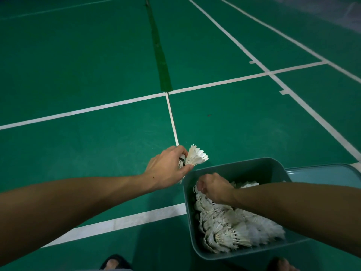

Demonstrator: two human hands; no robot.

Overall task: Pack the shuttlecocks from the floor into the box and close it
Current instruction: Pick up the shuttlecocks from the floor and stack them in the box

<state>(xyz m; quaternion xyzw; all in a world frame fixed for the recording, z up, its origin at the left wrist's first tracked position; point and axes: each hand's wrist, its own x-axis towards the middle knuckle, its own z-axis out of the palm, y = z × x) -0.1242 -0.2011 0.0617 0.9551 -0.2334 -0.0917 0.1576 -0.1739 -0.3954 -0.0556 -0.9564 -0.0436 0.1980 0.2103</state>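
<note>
Head view, left hand [166,167] fingers gripping shuttlecocks [196,157], right hand [214,187] grip hidden in box [242,167]

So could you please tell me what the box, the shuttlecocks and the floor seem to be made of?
The box looks like moulded plastic, grey-green and matt, with rounded corners and a smooth rim. The shuttlecocks seem feathered: white vanes on thin quills, though synthetic cannot be excluded. The one in the left hand shows a dark band at its base. The floor looks like green court matting with a faint sheen and white lines.
</note>
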